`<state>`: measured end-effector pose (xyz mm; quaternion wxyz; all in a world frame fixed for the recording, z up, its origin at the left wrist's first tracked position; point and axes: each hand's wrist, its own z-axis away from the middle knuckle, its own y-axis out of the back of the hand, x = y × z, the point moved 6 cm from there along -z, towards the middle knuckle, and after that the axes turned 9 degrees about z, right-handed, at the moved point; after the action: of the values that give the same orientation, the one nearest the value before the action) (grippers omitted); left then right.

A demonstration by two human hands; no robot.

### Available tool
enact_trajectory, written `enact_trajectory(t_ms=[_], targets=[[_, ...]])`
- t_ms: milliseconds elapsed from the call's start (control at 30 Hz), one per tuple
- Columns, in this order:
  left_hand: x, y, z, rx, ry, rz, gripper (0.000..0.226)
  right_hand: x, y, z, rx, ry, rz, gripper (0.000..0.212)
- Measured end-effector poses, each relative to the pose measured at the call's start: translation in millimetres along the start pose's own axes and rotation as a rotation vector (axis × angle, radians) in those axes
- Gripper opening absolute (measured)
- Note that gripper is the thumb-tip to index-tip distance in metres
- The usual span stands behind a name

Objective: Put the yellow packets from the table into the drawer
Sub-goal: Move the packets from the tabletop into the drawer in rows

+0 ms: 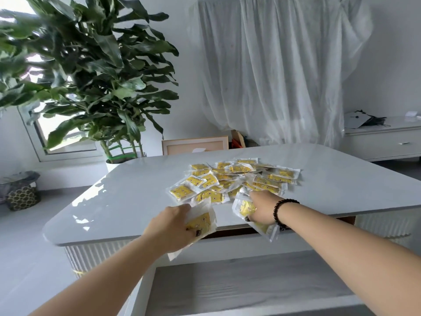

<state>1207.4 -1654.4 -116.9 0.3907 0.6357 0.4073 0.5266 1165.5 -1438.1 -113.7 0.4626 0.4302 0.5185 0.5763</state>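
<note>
Several yellow packets point(237, 176) in clear wrappers lie heaped on the white table point(127, 201), right of its middle. My left hand point(173, 226) grips a bunch of yellow packets point(202, 221) at the table's near edge. My right hand point(262, 207), with a dark bead bracelet at the wrist, grips another bunch of packets point(247, 207) at the near side of the heap. Below both hands the white drawer point(239, 290) stands pulled out, and its grey inside shows no packets.
A tall potted plant point(91, 71) stands behind the table's left corner. A cloth-draped cabinet point(273, 71) stands at the back. A low white sideboard point(385, 142) with a drawer is at the far right. A patterned basket point(21, 197) sits on the floor at left.
</note>
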Motion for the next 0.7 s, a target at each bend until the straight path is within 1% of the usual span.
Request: enact_trajectory(t_ms=[67,167,233,300,400,467,533,567,600,667,700], targets=[[-6.4,6.5,13.8,0.020,0.011,0.009,0.025,-12.8,-4.1,9.3,-0.031,0.033,-0.010,0.045],[-16.4,16.8,31.6,0.075,0.000,-0.007,0.028,-37.0,-21.8,25.2,-0.143,0.099,0.113,0.031],[-24.3,22.3,43.2,0.096,0.010,-0.020,0.028,-52.9,-34.5,35.3,-0.212,0.120,0.185,0.032],[-32.8,26.6,52.9,0.106,0.036,-0.022,0.027,-68.1,-44.8,40.2,-0.243,0.138,0.249,0.030],[-47.6,31.5,61.4,0.113,0.095,0.029,0.024,-90.9,-54.8,35.9,-0.216,0.148,0.265,0.029],[-57.4,33.7,63.6,0.117,0.127,0.082,0.022,-105.2,-61.5,28.5,-0.203,0.119,0.179,0.039],[-66.9,35.1,65.7,0.120,0.151,0.129,0.022,-119.8,-71.7,21.6,-0.237,0.081,0.036,0.040],[-71.4,35.6,66.7,0.121,0.158,0.147,0.022,-126.2,-79.2,16.7,-0.270,0.056,-0.043,0.032],[-75.6,36.0,67.6,0.124,0.158,0.150,0.022,-134.5,-84.2,15.3,-0.293,0.064,-0.099,0.017],[-84.2,37.1,69.0,0.129,0.135,0.085,0.023,-146.8,-95.0,4.6,-0.328,0.031,-0.161,0.048],[-89.3,37.5,69.4,0.134,0.124,0.039,0.022,-151.7,-104.1,-4.7,-0.366,0.005,-0.187,0.048]])
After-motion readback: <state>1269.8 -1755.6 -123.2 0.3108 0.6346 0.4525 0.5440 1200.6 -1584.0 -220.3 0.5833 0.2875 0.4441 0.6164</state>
